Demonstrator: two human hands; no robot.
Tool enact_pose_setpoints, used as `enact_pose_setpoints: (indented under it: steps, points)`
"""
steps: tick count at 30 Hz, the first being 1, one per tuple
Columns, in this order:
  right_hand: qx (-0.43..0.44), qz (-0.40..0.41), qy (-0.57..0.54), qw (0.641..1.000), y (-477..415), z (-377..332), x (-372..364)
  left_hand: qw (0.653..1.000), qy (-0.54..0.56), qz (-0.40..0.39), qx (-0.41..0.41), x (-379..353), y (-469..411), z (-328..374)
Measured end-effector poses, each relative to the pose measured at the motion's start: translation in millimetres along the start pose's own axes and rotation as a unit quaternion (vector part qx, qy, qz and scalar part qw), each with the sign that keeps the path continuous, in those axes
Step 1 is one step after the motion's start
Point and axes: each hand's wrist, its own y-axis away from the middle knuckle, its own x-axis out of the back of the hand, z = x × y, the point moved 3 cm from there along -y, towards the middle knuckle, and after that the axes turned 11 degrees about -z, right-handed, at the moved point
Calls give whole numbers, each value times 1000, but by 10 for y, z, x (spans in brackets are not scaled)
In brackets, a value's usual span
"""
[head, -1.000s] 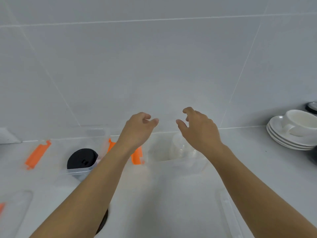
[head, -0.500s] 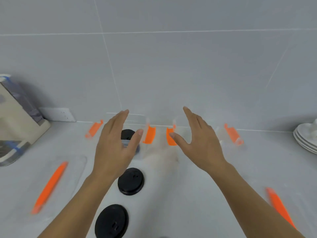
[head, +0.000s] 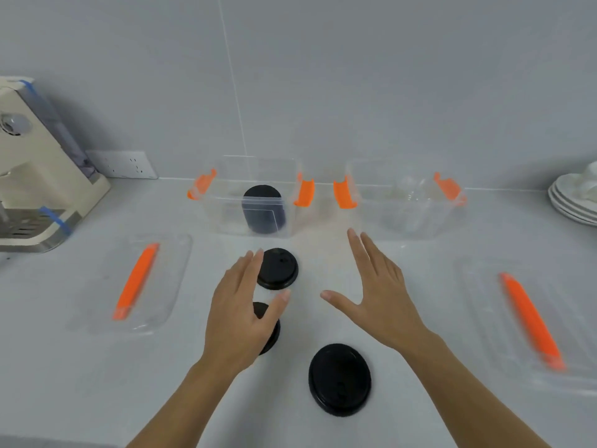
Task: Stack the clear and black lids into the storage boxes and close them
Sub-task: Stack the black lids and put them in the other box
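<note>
Two clear storage boxes with orange clips stand at the back of the counter. The left box [head: 226, 215] holds a stack of black lids [head: 263, 210]. In the right box [head: 452, 215] sits a stack of clear lids [head: 412, 202]. Three black lids lie loose on the counter: a far one [head: 279, 268], a middle one [head: 271, 331] mostly hidden under my left hand [head: 237, 315], and a near one [head: 339, 379]. My left hand hovers open over the middle lid. My right hand [head: 378, 295] is open with spread fingers and holds nothing.
A clear box cover with an orange handle [head: 135, 282] lies at the left, another [head: 529, 318] at the right. A cream coffee machine [head: 35, 163] stands at the far left, stacked white saucers [head: 571, 202] at the far right. A wall socket [head: 124, 164] is behind.
The view has tilted down and the counter now fills the frame. Both hands dropped from above the boxes towards the loose black lids, fingers spreading open.
</note>
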Motion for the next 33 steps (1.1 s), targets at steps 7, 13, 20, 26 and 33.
enact_pose_setpoints:
  steps: [7,13,20,26,33]
  points:
    - [-54,-36,-13,998,489,61,-337,997,16,-79,0,-358,284,-131]
    - [-81,-139,-23,987,777,152,-590,989,-22,-144,-16,-700,400,-123]
    - [-75,-231,-8,970,992,327,-785,968,-104,-229,10,-1051,446,-167]
    - [-67,-183,-11,981,985,374,-839,960,-8,-270,69,-1108,435,-107]
    - [-42,-159,-18,986,944,337,-866,939,75,-291,165,-1050,355,-82]
